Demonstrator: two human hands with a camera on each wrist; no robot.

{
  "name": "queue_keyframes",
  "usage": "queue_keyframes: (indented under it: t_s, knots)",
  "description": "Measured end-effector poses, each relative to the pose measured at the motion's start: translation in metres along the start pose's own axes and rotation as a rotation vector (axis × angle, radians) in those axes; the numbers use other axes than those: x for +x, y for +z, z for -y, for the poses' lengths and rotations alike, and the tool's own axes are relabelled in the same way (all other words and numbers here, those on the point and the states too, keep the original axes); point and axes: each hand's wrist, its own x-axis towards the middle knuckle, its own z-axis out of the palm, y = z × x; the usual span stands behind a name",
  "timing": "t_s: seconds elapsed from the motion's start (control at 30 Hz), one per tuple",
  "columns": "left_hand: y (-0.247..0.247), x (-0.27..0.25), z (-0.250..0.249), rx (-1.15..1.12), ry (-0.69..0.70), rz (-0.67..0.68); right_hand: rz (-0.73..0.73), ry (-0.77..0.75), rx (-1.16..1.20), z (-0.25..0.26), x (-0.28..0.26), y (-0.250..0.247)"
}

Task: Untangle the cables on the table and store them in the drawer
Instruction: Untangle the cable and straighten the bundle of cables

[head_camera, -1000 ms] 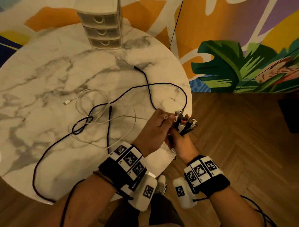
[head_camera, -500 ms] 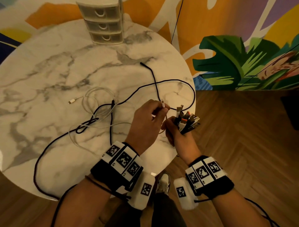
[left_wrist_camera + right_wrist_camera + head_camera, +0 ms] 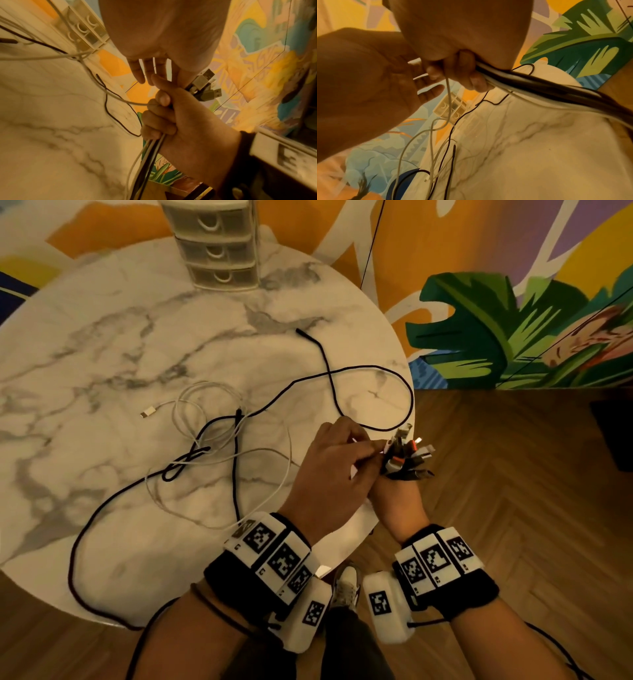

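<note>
My right hand (image 3: 394, 498) grips a bundle of cable ends (image 3: 407, 453) just off the table's right edge, and their USB plugs (image 3: 205, 83) stick up from the fist (image 3: 171, 116). The bundle's cords (image 3: 539, 86) trail down past my wrist. My left hand (image 3: 332, 463) reaches across and pinches a white cable's plug against the bundle. That white cable (image 3: 270, 453) runs back into a tangle with a black cable (image 3: 329, 371) on the marble table (image 3: 102, 337). The white cable's other plug (image 3: 145, 414) lies loose.
A small three-drawer unit (image 3: 215, 244) stands at the table's far edge, all drawers closed. The black cable loops over the near left edge (image 3: 72, 577). Wooden floor (image 3: 513, 474) and a painted wall lie to the right. My shoe (image 3: 346, 587) shows below.
My left hand has carried the white cable's plug rightwards from above the table to the bundle in my right hand. The white cable has been drawn along with it.
</note>
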Motion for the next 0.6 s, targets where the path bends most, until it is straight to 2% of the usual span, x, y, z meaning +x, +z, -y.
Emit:
queue_keyframes:
  t_s: [0.07, 0.17, 0.23, 0.3, 0.37, 0.47, 0.53, 0.6]
  knots:
    - [0.000, -0.006, 0.007, -0.078, -0.085, 0.012, -0.137, -0.082, -0.067, 0.002, 0.002, -0.001]
    - [0.001, -0.024, 0.031, -0.121, -0.248, 0.163, -0.234, -0.141, -0.015, 0.005, 0.005, -0.002]
    - [0.003, -0.043, 0.048, -0.051, -0.281, 0.273, -0.214, -0.185, 0.112, 0.006, 0.008, -0.002]
    - [0.004, -0.060, 0.066, 0.043, -0.293, 0.305, -0.121, -0.133, 0.328, 0.010, 0.009, -0.002]
    - [-0.003, -0.070, 0.088, 0.131, -0.323, 0.242, -0.027, -0.063, 0.472, 0.014, 0.007, -0.001]
    - [-0.033, -0.067, 0.120, 0.262, -0.332, 0.058, -0.018, -0.046, 0.505, 0.017, 0.005, -0.004]
    - [-0.060, -0.054, 0.135, 0.423, -0.321, -0.055, -0.111, -0.056, 0.506, 0.020, 0.006, -0.005]
    - [-0.081, -0.038, 0.138, 0.617, -0.295, -0.108, -0.243, -0.077, 0.466, 0.023, 0.007, -0.005]
